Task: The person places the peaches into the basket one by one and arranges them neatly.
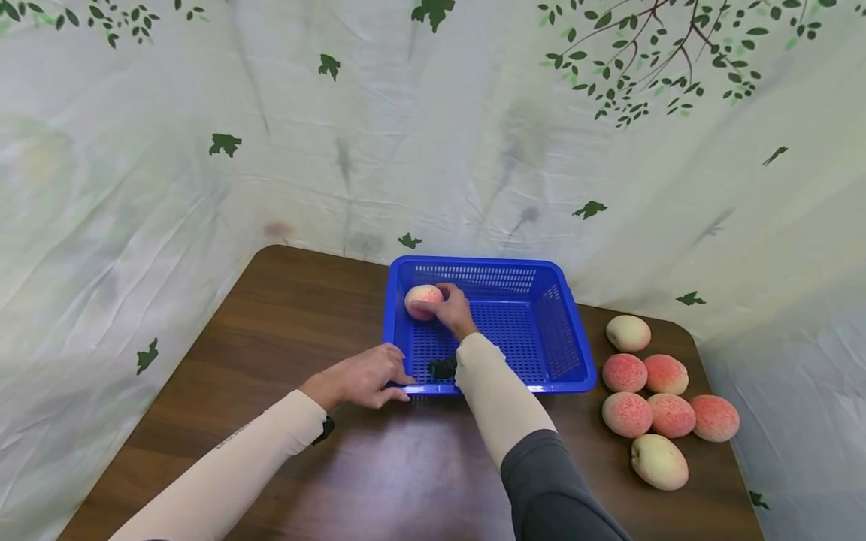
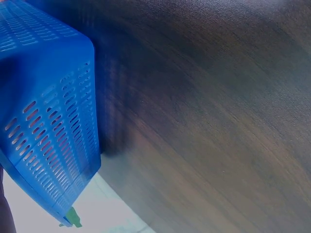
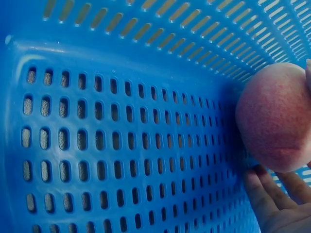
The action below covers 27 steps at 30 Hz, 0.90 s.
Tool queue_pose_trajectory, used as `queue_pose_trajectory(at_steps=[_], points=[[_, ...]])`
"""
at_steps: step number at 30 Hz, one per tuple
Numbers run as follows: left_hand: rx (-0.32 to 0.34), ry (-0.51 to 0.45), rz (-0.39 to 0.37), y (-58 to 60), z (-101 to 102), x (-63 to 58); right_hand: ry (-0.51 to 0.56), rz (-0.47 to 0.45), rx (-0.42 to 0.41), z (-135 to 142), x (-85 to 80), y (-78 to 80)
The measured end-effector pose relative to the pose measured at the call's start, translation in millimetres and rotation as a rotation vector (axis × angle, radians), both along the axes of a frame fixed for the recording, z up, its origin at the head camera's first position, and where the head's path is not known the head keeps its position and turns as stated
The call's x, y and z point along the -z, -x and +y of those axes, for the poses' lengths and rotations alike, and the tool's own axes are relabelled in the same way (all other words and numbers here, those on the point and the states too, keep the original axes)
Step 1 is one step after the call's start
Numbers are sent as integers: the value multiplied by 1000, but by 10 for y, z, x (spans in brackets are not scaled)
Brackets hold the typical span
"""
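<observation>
While the counter (image 1: 399, 488) spreads wide in front of us, the nearest of seven loose peaches (image 1: 659, 462), a pale one, sits at our right, a little in from the side edge. The other six reach back from it, and the rightmost lies close to that edge. Our left hand (image 1: 368, 376) pinches the rim of the blue basket (image 1: 541, 388) at its near left corner, and to the left of it we see a broad stretch of wood. Only a narrow gap parts the basket's right side from the peaches. Over the near rim, our right hand (image 1: 456, 309) holds the gripped peach (image 1: 421, 299) between thumb and fingers, inside the basket toward the far left corner; we cannot tell whether it touches the floor. To its right, the slotted floor leaves open room. The far rim stands by the counter's back edge, close to the leaf-printed curtain (image 1: 406, 150).
</observation>
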State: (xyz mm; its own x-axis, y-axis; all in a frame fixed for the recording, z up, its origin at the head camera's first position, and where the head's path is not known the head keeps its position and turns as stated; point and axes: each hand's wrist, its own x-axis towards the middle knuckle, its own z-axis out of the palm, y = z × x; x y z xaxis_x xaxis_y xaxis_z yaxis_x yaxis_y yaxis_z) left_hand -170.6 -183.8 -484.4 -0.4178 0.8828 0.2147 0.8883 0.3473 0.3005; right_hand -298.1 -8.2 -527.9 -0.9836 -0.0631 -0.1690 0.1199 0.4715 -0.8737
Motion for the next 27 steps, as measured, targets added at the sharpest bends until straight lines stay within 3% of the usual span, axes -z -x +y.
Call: queue_pose_trajectory(at_steps=[6, 15, 27], points=[[8, -9, 10, 3, 5, -11, 33, -29, -43, 60, -28, 10], [0, -7, 14, -1, 4, -16, -18, -49, -93, 135, -55, -5], [-3, -6, 15, -7, -4, 20, 29, -45, -112, 185, -78, -13]])
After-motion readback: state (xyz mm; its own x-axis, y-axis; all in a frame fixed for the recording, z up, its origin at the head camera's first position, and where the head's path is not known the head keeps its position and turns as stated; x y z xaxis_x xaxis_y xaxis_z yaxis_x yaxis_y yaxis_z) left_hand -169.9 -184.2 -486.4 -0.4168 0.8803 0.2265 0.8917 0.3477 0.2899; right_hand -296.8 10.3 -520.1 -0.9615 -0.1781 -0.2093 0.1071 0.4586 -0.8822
